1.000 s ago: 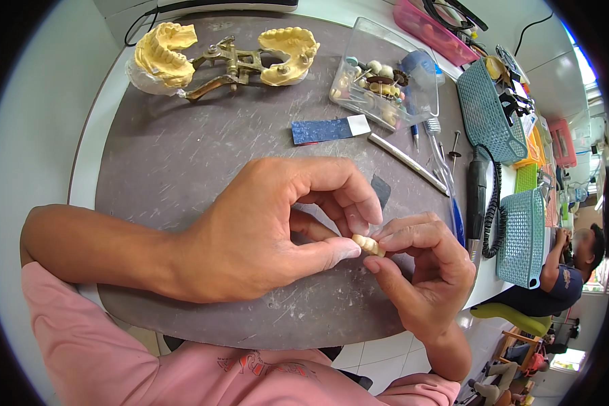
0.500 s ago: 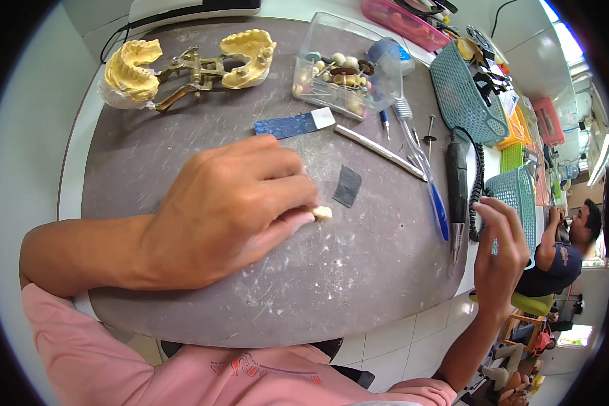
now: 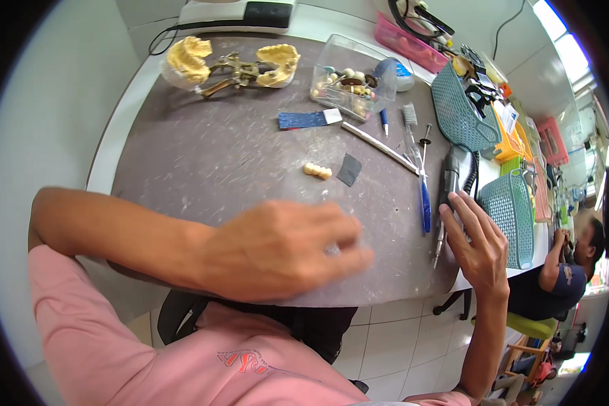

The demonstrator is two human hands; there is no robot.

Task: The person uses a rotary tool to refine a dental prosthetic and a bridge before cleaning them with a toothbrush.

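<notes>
A small cream-coloured dental bridge (image 3: 317, 170) of several joined teeth lies on the grey-brown work surface (image 3: 203, 155), beside a dark grey square of abrasive paper (image 3: 349, 169). Nearer to me, my left hand (image 3: 287, 250) hovers palm down over the surface, blurred at the fingers. Its thumb and fingers are apart, and nothing shows between them. At the right edge my right hand (image 3: 477, 240) is open, fingers stretched out. Its fingertips overlap the black rotary handpiece (image 3: 448, 176) with a metal nose; whether they touch it I cannot tell.
Yellow dental casts on a brass articulator (image 3: 240, 70) stand far left. Farther back is a clear box (image 3: 328, 57) of polishing burs. A blue abrasive strip (image 3: 301, 120), a white rod (image 3: 379, 145) and a toothbrush (image 3: 425, 203) lie mid-table. Teal baskets (image 3: 511, 216) line the right; a person (image 3: 555, 284) sits beyond.
My left hand has let go of the dental bridge, now lying on the surface, and moved nearer and right. My right hand has moved left to the handpiece, its fingers straighter. The view has shifted.
</notes>
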